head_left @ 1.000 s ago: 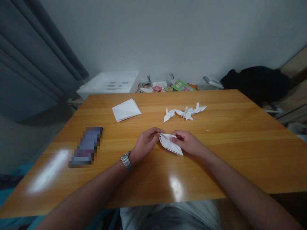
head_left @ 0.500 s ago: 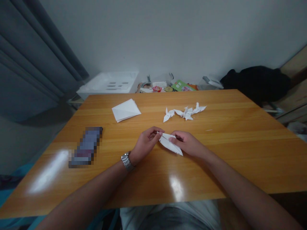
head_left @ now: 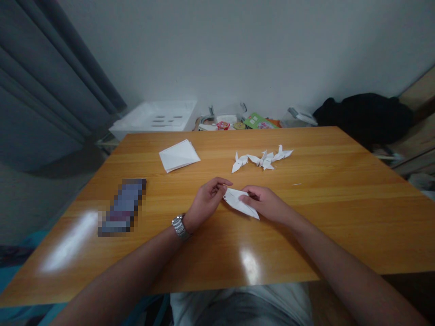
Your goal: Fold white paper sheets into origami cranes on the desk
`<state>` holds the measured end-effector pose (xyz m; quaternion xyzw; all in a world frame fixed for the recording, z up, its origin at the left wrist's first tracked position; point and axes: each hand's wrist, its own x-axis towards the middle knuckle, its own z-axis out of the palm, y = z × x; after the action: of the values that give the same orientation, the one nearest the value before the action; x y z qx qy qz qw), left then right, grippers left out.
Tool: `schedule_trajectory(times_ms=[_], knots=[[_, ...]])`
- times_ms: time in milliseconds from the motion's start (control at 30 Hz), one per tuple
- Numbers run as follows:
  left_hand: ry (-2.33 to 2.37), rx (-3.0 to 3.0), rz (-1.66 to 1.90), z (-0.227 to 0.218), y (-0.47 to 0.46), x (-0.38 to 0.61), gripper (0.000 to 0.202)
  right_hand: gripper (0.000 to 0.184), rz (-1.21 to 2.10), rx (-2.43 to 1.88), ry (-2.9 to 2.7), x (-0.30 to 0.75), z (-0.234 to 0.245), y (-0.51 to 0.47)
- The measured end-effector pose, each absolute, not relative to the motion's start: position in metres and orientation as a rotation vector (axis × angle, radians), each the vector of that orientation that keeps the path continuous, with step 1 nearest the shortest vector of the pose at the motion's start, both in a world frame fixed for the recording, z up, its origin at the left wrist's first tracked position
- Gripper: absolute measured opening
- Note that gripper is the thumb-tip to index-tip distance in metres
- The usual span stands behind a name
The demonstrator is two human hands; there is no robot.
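A folded piece of white paper [head_left: 239, 203], long and pointed at its near right end, is held between my two hands above the table. My left hand [head_left: 210, 199], with a metal watch on the wrist, pinches its far left end between thumb and fingers. The right hand [head_left: 263, 202] grips the other side, thumb on top and fingers curled behind. Small dark holes show near the left end of the paper. Beyond my hands lie several white folded paper cranes [head_left: 264, 160] in a row, touching or close together.
A stack of white paper sheets [head_left: 179, 156] lies at the back left of the wooden table [head_left: 326, 181]. A blurred-out phone [head_left: 124, 206] is at the left. Behind the table stand a white plastic tray [head_left: 156, 115], a green booklet [head_left: 258, 121] and a black cloth heap [head_left: 363, 115].
My left thumb has shifted slightly at the paper's left end, showing more of the holes there. The right hand keeps its hold almost unchanged.
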<state>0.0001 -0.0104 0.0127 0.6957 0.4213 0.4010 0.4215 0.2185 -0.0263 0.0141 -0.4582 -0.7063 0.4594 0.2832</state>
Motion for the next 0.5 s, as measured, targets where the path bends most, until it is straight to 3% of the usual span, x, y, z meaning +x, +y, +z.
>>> schedule_trajectory(times_ms=[500], knots=[[1.090,2.029,0.873,0.010,-0.014,0.005,0.019,0.024,0.992,-1.390,-1.922,0.222,0.009,-0.023]])
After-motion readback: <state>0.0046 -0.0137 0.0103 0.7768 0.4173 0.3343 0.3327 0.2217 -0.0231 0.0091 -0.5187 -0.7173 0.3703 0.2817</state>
